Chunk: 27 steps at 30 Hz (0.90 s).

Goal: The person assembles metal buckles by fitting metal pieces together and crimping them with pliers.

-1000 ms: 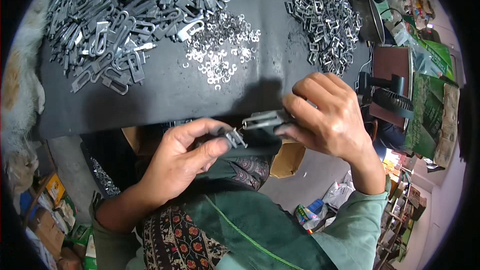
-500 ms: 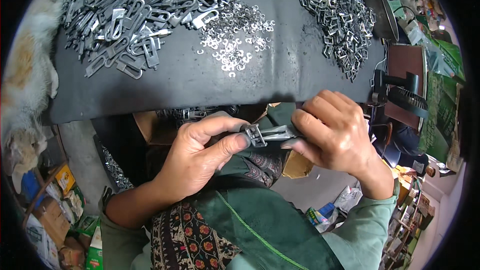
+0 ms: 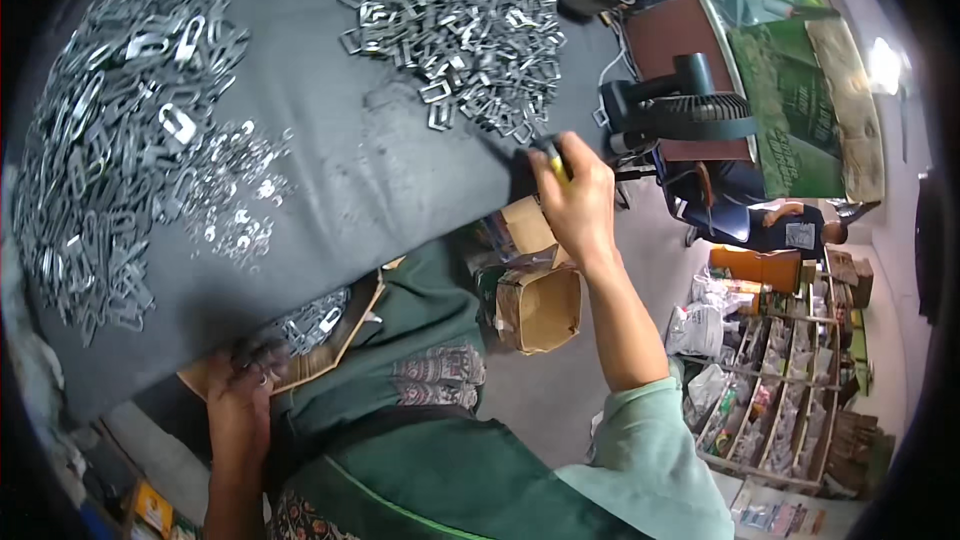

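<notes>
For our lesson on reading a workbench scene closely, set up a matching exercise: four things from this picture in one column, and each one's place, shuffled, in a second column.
Things:
1. left hand
2. right hand
3. small rings
4. black fan

Places:
A. scattered on the dark mat, left of middle
B. at the mat's right edge, holding a small yellow-tipped thing
C. below the mat's near edge, at a shallow tray of metal clips
D. off the mat to the right, before a brown board

Pairs: 1-C, 2-B, 3-A, 4-D
</notes>
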{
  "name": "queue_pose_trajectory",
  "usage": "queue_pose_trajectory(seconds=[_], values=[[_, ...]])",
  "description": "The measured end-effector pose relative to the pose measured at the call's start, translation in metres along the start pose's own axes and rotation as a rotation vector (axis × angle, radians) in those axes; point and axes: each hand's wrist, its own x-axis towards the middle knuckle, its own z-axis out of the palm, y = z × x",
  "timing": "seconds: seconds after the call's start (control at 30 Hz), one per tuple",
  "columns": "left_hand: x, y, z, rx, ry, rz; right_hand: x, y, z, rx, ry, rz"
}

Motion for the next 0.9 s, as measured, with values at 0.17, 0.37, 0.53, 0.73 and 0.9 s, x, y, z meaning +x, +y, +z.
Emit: queue_pose_trajectory(seconds=[0.17,0.37,0.53,0.73,0.9], values=[[0.002,-0.005,-0.006,-0.023,-0.111,-0.104,0.004,0.025,-0.001,0.029,0.191,0.088],[-0.01,0.021,0.02,0.606,-0.143,0.075,0.002,0.014,0.03,0.0,0.311,0.107],[-0.011,0.017,0.023,0.215,-0.126,-0.18,0.001,0.023,0.04,-0.069,0.397,0.105],[-0.009,0.018,0.023,0.258,-0.125,-0.181,0.006,0.024,0.044,-0.034,0.394,0.126],[0.052,-0.006,-0.062,0.394,-0.406,-0.228,0.01,0.018,0.045,-0.057,0.287,0.178]])
